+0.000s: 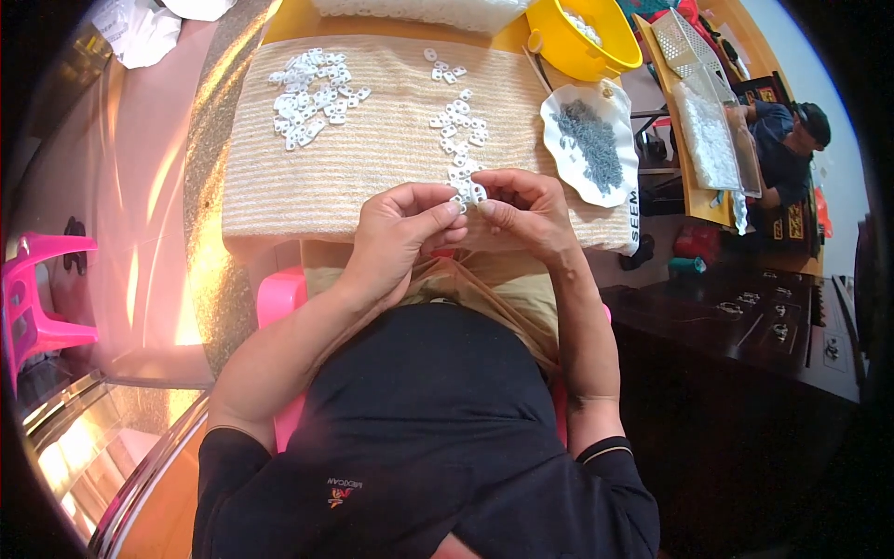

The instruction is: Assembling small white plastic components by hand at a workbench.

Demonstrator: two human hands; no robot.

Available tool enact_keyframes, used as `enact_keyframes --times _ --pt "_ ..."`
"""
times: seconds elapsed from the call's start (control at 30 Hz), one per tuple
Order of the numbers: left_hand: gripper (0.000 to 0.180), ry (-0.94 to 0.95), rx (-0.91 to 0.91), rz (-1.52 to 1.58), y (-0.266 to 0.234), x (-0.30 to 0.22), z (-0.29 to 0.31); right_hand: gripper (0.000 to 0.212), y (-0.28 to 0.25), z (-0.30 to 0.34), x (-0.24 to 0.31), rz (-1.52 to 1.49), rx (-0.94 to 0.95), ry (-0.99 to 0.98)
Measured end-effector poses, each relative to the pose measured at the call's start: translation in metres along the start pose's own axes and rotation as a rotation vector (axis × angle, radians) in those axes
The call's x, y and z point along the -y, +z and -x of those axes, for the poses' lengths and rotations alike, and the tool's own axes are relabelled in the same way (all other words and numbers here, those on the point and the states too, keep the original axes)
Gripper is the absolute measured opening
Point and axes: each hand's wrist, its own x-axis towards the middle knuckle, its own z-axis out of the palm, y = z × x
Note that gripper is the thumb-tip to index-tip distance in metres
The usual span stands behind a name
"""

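Left hand and right hand pinch small white pieces, finish unclear, plenty apparently left: white heap at their ten o'clock, grey bits at two!

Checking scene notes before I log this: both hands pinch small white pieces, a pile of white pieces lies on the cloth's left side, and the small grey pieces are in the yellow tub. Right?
One error: the small grey pieces lie in the white wavy-rimmed dish, not the yellow tub, as the head view shows. The rest stands.
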Motion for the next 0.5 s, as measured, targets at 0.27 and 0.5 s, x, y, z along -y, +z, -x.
enact_keyframes --times 0.27,0.5 --pt "0.017 0.002 0.005 0.002 0.0007 0.0002 0.0015 0.031 -0.0022 0.0012 0.0042 0.035 0.030 0.037" --pt "0.013 0.000 -0.022 -0.002 0.0040 -0.0010 0.0016 0.029 -0.0010 0.0018 0.0062 -0.001 0.031 0.052"
